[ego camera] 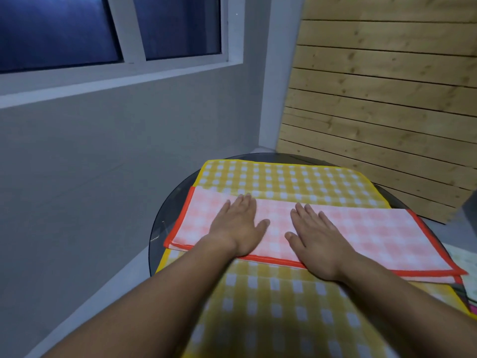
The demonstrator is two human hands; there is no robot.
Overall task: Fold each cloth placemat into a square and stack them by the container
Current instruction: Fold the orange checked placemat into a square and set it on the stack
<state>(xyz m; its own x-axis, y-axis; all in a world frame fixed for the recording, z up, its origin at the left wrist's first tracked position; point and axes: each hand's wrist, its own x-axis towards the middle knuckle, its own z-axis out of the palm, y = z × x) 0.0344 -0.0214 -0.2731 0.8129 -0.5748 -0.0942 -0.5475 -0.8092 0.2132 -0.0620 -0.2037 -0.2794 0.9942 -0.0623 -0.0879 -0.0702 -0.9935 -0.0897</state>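
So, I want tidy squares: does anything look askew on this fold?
Slightly. At the near right corner of the orange-trimmed placemat, the lower layer peeks out past the upper one, so the edges do not match. It also lies skewed across the yellow checked placemat.

1. A round glass worktop (166,215) shows a bare, dark-edged strip along its left side.
2. A window (111,29) with white frames and dark panes sits high on the left.
3. A plain grey wall (116,151) runs below the window's sill.
4. A white corner post (273,86) stands between that wall and the right side.
5. Pale, knotty wooden slats (387,99) lie in horizontal rows behind the worktop on the right.
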